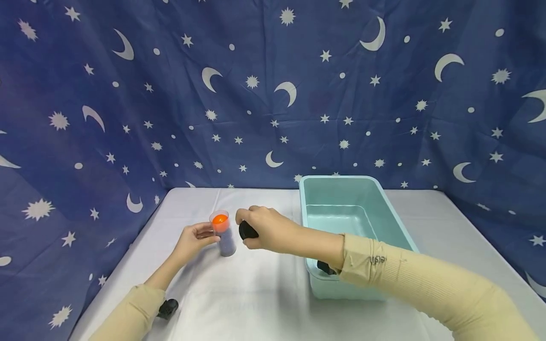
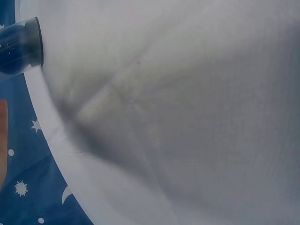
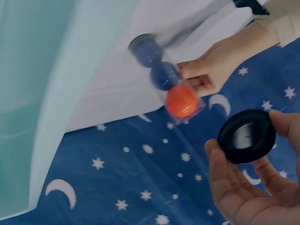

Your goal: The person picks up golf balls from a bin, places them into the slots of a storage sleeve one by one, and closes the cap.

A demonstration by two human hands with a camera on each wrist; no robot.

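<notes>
A clear tube (image 1: 228, 245) stands on the white table, with an orange ball (image 1: 220, 221) at its open top. Beneath that ball, the right wrist view shows two blue balls (image 3: 165, 76) stacked inside. My left hand (image 1: 193, 243) holds the tube from the left between thumb and fingers. In the left wrist view only the tube's dark-rimmed base (image 2: 33, 44) shows. To the right of the tube, my right hand (image 1: 275, 231) pinches a round black lid (image 3: 247, 136) by its edge. The lid is apart from the tube, its hollow side showing in the right wrist view.
A pale teal plastic tub (image 1: 341, 289) stands at the right, partly covered by my right forearm. Blue cloth (image 1: 264, 94) with moons and stars hangs behind and along the left of the table. Black wrist devices (image 1: 168, 309) sit at both wrists.
</notes>
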